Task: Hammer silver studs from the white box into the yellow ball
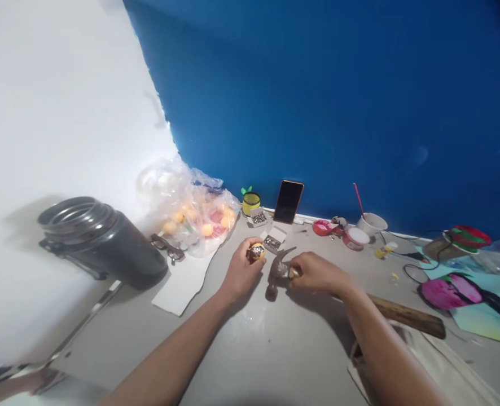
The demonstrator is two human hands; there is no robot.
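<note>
My left hand [242, 269] is closed around a small round yellowish object covered with shiny metal bits [257, 251]. What exactly it is, I cannot make out. To its right, my right hand [313, 273] grips a claw hammer [280, 270] close to the head. The wooden handle runs out under my right forearm toward the right. Just beyond my left hand lies an open small box of metal tacks or similar pieces [272, 242]. A second such box [258, 218] sits behind it.
A large dark flask [106, 242] stands at the left, with glasses [167, 248] beside it. Fruit fills a plastic bag [194, 214]. A phone [289, 201] leans against the blue wall. A white cup [372, 224] and a pink object [451, 292] are on the right.
</note>
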